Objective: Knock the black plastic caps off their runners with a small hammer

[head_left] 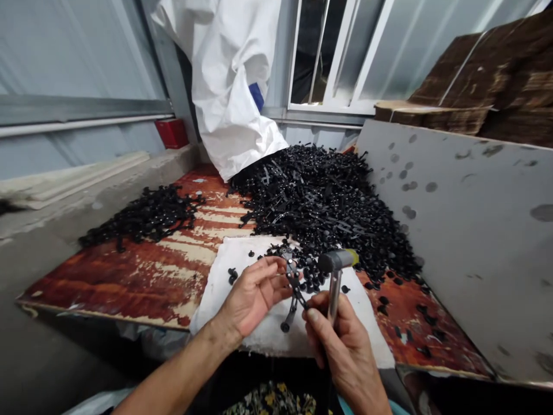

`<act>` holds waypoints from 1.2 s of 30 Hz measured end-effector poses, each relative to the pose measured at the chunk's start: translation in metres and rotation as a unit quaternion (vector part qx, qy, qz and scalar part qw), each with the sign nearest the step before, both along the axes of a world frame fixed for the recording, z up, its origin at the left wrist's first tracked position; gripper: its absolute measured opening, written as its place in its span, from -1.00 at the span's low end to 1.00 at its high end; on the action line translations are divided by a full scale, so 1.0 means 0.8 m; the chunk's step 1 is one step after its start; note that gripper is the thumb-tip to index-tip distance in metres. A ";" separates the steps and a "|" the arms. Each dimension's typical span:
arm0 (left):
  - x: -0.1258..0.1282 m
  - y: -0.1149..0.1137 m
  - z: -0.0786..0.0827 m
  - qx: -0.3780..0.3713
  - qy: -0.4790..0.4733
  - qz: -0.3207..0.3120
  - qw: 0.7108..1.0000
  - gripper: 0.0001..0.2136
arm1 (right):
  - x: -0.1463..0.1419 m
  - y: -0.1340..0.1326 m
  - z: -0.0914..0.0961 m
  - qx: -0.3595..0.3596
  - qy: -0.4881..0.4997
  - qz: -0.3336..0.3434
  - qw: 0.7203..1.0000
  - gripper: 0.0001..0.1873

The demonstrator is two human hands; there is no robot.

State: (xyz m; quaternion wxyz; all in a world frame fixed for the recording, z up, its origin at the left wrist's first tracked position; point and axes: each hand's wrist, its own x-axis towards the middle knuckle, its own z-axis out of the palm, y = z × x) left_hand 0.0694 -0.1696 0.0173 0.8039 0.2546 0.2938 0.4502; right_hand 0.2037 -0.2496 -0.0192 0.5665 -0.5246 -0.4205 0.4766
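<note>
Over a white cloth (pixel 224 300), my left hand (pixel 257 291) has its thumb and fingers around the upper end of a black jointed strip (pixel 294 282) with shiny rivets. One arm of the strip hangs down to a round black end. My right hand (pixel 341 337) grips the handle of a hammer (pixel 339 261), which stands upright with a dark face to the left and a yellow face to the right. The right thumb and forefinger also meet the strip's lower end. Small black round-headed pieces (pixel 311 274) lie on the cloth behind the strip.
A large heap of black strips (pixel 311 190) covers the back of the worn red tabletop (pixel 173 259), below a white sack (pixel 237 86). Another pile (pixel 147 216) lies at left. A spotted grey board (pixel 458 230) borders the right side, with stacked cardboard (pixel 484 75) behind.
</note>
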 end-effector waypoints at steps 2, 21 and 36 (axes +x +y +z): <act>-0.002 -0.012 -0.006 0.019 0.027 -0.027 0.999 -0.79 | 0.002 -0.001 -0.005 0.008 -0.041 -0.029 0.999 -0.67; -0.067 -0.036 -0.014 0.038 0.267 -0.080 0.960 -0.62 | -0.006 -0.010 0.012 0.009 -0.142 0.145 0.979 -0.81; -0.079 -0.022 -0.025 0.074 0.364 -0.180 0.911 -0.59 | 0.028 -0.010 0.005 -0.125 -0.016 0.100 0.987 -0.55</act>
